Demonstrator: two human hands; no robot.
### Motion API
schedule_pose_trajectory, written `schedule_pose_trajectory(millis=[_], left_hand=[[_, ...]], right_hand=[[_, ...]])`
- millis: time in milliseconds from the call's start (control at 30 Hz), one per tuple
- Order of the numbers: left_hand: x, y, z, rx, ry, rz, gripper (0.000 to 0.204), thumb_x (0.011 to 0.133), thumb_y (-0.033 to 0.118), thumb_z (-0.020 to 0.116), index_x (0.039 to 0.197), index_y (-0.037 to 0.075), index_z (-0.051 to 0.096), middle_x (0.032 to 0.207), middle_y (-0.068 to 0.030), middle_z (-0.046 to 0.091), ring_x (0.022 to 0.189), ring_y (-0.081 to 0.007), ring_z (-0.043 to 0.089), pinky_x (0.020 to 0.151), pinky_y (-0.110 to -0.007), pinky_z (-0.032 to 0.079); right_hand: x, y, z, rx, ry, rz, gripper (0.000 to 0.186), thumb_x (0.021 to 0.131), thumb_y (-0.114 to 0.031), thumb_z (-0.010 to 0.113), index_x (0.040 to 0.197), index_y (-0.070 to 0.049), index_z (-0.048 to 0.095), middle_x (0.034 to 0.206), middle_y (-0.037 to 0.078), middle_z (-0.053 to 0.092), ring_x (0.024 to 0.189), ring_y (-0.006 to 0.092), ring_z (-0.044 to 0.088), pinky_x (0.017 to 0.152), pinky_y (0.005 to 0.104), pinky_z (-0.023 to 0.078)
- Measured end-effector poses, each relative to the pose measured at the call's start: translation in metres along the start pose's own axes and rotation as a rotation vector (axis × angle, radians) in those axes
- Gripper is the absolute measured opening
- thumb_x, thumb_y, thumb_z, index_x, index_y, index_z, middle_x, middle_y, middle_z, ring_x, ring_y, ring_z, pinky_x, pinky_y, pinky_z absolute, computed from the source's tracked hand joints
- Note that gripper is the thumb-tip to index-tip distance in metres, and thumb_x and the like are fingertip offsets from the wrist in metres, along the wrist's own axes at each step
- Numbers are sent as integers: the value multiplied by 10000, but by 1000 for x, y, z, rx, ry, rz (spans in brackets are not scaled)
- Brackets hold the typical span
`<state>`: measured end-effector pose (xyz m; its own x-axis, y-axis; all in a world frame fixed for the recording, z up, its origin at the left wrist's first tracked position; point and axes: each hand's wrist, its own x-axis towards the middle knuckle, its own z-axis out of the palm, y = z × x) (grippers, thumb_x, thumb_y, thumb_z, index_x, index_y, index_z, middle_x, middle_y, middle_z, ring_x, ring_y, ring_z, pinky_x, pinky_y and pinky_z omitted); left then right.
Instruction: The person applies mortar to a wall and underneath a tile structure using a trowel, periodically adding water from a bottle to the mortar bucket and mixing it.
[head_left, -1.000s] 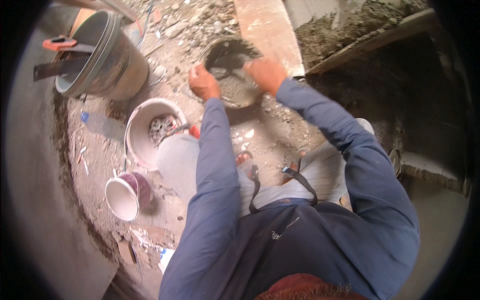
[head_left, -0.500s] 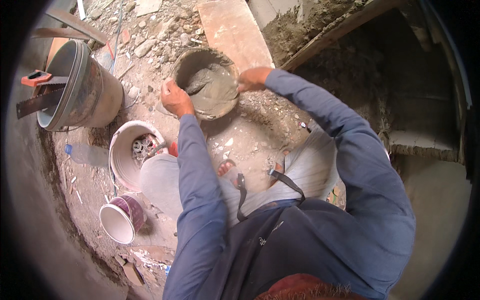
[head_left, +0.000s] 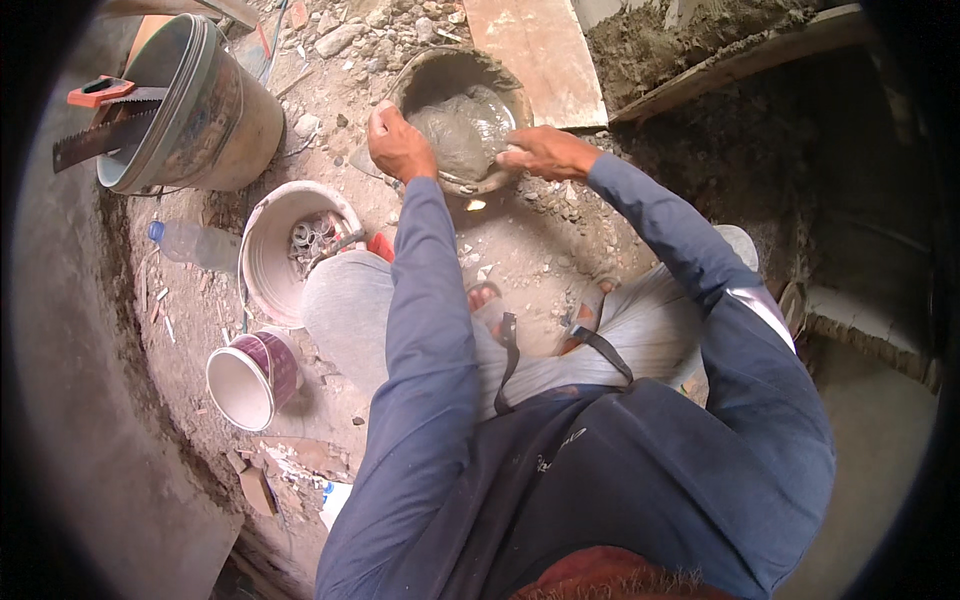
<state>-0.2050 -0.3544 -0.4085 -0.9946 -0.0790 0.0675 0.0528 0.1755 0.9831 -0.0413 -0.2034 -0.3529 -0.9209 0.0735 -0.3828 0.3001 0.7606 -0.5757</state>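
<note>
Left arm (head_left: 432, 300) reached nearly straight forward, left hand (head_left: 403, 148) was curled, right arm (head_left: 690, 245) bent at the elbow, right hand (head_left: 548, 155) pointed leftward

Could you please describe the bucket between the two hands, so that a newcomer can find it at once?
Start at the big bucket with saws, upper left. Look right, across the rubble, to the muddy bucket beside the pale board, between the left hand and the right hand. Only this bucket shows wet grey mix inside.
</note>
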Motion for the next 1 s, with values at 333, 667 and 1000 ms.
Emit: schedule_pose_trajectory(millis=[333,667,1000], left_hand=[[13,-1,3,8,-26,-80,384,962,312,518,1031,-25,687,895,-186,705,768,-308,626,747,-420,464],[20,-37,8,-81,167,-237,369,960,240,494,1068,-72,658,1011,-231,676,904,-319,616,854,-408,448],[22,-34,18,-97,160,-200,405,963,270,505,1033,-104,642,979,-250,665,860,-323,599,808,-415,450]], right_hand=[[-15,46,-25,-191,121,112,427,885,-324,674,1093,31,560,924,268,659,933,422,656,807,494,525],[10,-25,-104,414,322,66,272,949,-256,604,1039,-1,623,726,80,597,614,151,588,539,296,501],[23,120,-173,482,797,564,345,1002,-322,520,1030,16,588,703,58,543,570,117,555,439,301,469]])
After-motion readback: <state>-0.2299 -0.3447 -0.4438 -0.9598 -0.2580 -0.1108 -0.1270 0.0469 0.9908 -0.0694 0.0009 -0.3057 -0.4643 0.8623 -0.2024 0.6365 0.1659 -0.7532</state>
